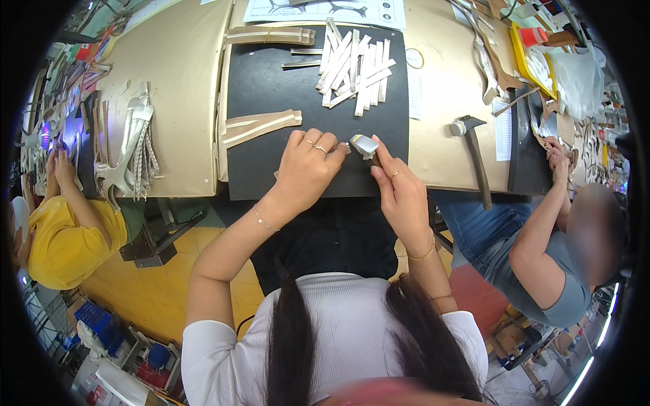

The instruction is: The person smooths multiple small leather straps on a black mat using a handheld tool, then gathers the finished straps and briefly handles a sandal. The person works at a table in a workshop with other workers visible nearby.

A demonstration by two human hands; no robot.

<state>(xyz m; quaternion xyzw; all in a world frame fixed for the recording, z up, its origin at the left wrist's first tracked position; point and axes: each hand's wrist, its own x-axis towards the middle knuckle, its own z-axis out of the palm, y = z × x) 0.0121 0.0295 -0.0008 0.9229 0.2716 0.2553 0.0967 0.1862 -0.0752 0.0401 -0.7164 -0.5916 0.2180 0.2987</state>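
The near edge of the bench (440, 81) ran just beyond the person's lap, and the black mat (261, 88) reached almost to it. Right hand (402, 195): over the mat's near right part, its grip closed around a grey-headed tool (364, 146), hammer-like, handle mostly hidden. The head sat just left and far of those fingertips, its long axis apparently slanting from far left to near right. Left hand (308, 162): knuckles up, fingers curled; a small tan end (276, 174) showed left of it. Could not tell whether this grip clasped anything, as the fingers screened what lay beneath. Key relation: the tool's head stood just right of the left fingertips (contact not resolved), with the right hand the one holding it. Right of the mat, a loose hammer (478, 159) lay head far, handle end apparently past the bench edge. Beyond the left hand, flat strips (263, 127) lay across the mat's left edge. Farther, a loose heap of pale strips (362, 84) took up the far right; a banded bundle (271, 35) lay at the far left corner. Open room: bare mat between flat strips and heap, plus a narrow margin right of the tool.
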